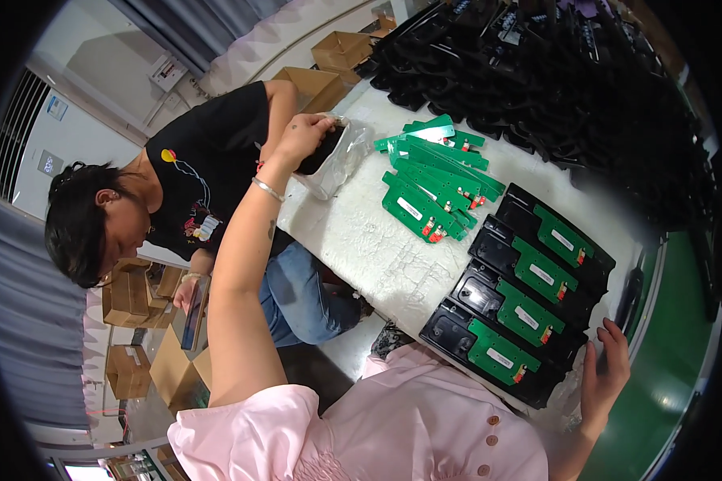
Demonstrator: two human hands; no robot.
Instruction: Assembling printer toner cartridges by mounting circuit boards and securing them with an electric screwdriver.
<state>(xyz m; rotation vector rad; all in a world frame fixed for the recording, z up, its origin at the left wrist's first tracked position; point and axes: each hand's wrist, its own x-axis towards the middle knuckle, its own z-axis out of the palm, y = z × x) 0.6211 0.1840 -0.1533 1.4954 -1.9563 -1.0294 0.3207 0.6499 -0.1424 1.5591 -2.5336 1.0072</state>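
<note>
My left hand (pixel 301 138) reaches out to the far left, to the mouth of a clear plastic bag (pixel 350 156) with something dark in it. Its fingers are bent together at the bag's rim; what they pinch is too small to make out. Beside the near right corner of the table, my right hand (pixel 606 373) is held with fingers apart and nothing in it. Just left of that hand lies a row of several black plastic housings (pixel 449 325), each with a green circuit board (pixel 501 354) set in it. Loose green circuit boards (pixel 413 204) are piled beyond them.
A large heap of black plastic parts (pixel 529 80) covers the far side of the white padded tabletop (pixel 361 248). On the left, a seated person (pixel 208 176) in a black shirt holds a phone (pixel 193 314). Cardboard boxes (pixel 128 373) stand around the floor.
</note>
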